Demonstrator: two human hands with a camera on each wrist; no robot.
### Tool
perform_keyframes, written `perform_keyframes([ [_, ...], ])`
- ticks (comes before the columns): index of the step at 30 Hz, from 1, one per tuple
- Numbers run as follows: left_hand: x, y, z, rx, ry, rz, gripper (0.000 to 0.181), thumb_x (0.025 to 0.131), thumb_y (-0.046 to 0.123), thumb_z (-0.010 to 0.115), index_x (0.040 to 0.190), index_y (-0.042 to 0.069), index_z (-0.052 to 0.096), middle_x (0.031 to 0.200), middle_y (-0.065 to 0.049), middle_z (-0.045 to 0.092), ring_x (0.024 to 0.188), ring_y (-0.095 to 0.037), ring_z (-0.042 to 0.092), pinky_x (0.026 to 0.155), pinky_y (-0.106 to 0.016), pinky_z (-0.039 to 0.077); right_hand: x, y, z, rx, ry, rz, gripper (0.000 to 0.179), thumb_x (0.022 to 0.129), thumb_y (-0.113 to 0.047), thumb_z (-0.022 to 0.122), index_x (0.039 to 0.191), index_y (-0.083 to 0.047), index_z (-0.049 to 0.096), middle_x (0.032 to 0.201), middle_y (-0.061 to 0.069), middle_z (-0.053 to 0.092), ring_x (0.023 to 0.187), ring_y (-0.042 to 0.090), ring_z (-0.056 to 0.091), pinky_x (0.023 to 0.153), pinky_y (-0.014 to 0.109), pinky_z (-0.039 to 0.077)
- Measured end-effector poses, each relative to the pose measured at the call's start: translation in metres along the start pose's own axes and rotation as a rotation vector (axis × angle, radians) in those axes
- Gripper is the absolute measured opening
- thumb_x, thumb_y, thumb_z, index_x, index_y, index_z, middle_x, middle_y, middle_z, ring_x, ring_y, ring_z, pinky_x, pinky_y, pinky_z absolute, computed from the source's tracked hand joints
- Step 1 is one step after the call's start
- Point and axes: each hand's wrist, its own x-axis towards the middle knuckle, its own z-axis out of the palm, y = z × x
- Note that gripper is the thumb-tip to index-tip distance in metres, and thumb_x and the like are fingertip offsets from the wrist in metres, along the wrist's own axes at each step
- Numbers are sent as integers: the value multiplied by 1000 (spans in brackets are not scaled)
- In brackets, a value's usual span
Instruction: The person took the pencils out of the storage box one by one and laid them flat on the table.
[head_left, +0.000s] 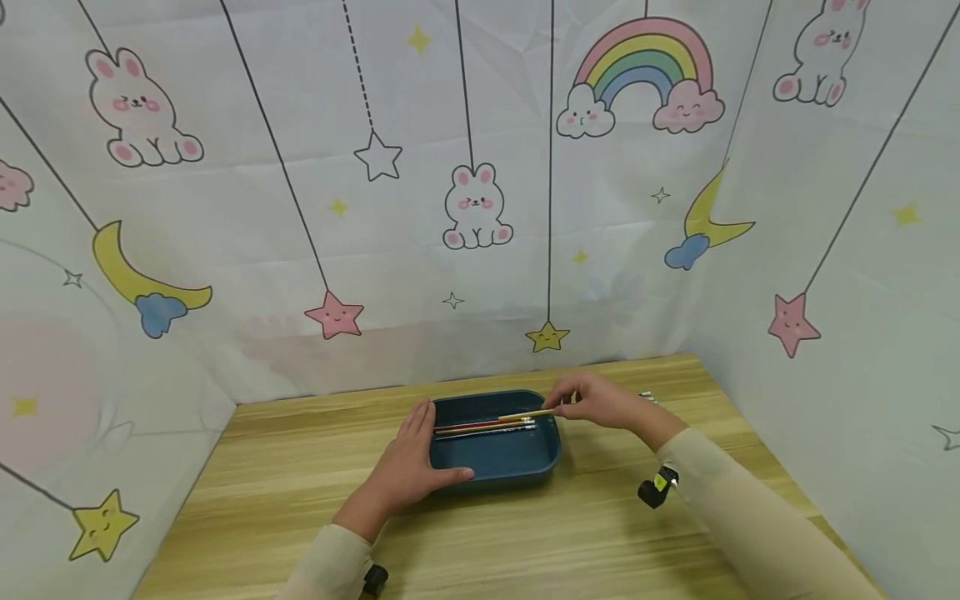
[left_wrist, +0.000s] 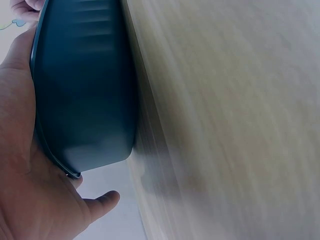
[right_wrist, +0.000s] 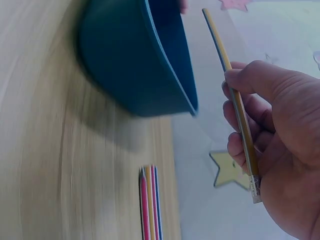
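Right hand (head_left: 600, 404) pinches yellow pencil (right_wrist: 235, 95) above blue tray (head_left: 495, 458). Left hand (head_left: 412, 462), fingers spread, braces tray's left end. Best lowered parallel to pencils inside (head_left: 483, 427), probably three.

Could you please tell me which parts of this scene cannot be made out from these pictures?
- Pencils on the table: bottom edge of the right wrist view cuts them off; behind the right hand in the head view.
- Tray inside: left wrist view shows only its outer wall.
- Pencils in the tray: too small in the head view to count.
- Left hand fingertips: cut off in the left wrist view.
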Motion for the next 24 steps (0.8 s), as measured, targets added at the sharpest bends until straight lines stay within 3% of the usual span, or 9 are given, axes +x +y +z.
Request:
perform_keyframes([
  [5, 0, -1, 1, -2, 3, 1, 138, 85, 83, 78, 177, 4, 13, 185, -17, 9, 171, -37, 7, 127, -69, 29, -14, 13, -9, 62, 16, -6, 18, 108, -2, 71, 120, -3, 84, 113, 17, 72, 98, 35, 72, 85, 43, 66],
  [14, -1, -1, 2, -10, 0, 0, 139, 85, 83, 78, 178, 4, 12, 185, -17, 8, 171, -37, 7, 128, -68, 28, -36, 32, -23, 9, 84, 2, 16, 105, -2, 74, 117, -1, 85, 111, 10, 74, 94, 22, 66, 78, 32, 59],
  [24, -1, -2, 2, 4, 8, 8, 139, 84, 84, 77, 177, 4, 12, 185, -17, 8, 171, -36, 7, 129, -65, 29, -51, 46, -36, -22, 117, 55, 18, 105, -1, 73, 119, -1, 84, 118, 9, 77, 108, 24, 68, 85, 33, 59],
])
